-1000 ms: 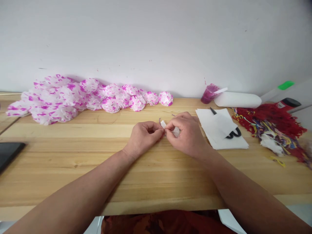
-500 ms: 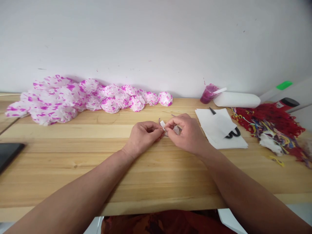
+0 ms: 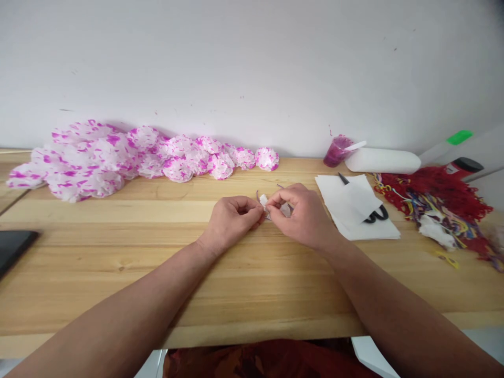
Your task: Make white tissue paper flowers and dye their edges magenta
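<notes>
we see a plain, pale grey wall filling the upper view, flecked with small dark and reddish marks, one short dark streak at the left. against it stands a light wooden table, its grain running sideways, with a knot left of centre and a dark joint slanting across the far left. below its front edge we make out white surfaces that we cannot identify. the light is soft, dimming toward the upper right corner.
</notes>
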`<act>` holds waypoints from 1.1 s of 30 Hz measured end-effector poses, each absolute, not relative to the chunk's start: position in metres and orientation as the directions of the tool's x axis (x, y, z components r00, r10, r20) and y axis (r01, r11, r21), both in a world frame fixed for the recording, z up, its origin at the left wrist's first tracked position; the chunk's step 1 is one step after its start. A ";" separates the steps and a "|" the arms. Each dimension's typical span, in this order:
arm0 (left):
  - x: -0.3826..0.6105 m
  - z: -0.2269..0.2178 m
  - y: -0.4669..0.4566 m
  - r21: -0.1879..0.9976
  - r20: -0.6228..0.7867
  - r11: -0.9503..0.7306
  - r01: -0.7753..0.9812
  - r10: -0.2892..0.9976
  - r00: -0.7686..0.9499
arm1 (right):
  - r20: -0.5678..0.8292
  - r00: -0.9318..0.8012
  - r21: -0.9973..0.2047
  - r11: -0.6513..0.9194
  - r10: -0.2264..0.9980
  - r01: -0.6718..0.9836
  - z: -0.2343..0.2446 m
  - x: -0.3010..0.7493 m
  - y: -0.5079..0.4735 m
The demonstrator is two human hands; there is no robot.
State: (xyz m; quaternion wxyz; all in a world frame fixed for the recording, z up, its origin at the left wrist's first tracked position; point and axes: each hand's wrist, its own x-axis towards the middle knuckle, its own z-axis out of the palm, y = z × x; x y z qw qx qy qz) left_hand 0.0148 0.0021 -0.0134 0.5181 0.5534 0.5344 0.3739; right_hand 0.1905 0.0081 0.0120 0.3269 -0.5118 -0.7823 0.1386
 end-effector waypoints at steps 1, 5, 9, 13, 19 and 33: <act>0.015 -0.013 0.002 0.975 -0.151 0.120 0.187 0.975 0.162 | 0.375 -0.259 -0.550 0.439 0.890 0.710 0.012 0.190 0.008; 0.016 -0.012 0.002 0.976 -0.200 0.178 0.124 0.959 0.199 | 0.386 -0.259 -0.556 0.447 0.885 0.701 0.013 0.189 0.007; 0.015 -0.013 0.002 0.978 -0.208 0.199 0.063 0.956 0.208 | 0.386 -0.266 -0.571 0.455 0.884 0.683 0.013 0.189 0.007; 0.014 -0.015 0.002 0.979 -0.201 0.191 0.068 0.957 0.208 | 0.377 -0.268 -0.576 0.450 0.887 0.682 0.014 0.188 0.006; 0.014 -0.018 0.003 0.979 -0.203 0.198 0.046 0.965 0.167 | 0.382 -0.274 -0.580 0.460 0.883 0.673 0.015 0.189 0.006; 0.019 -0.014 0.002 0.993 -0.093 0.083 0.082 0.989 0.119 | 0.386 -0.227 -0.588 0.428 0.894 0.686 0.015 0.186 0.005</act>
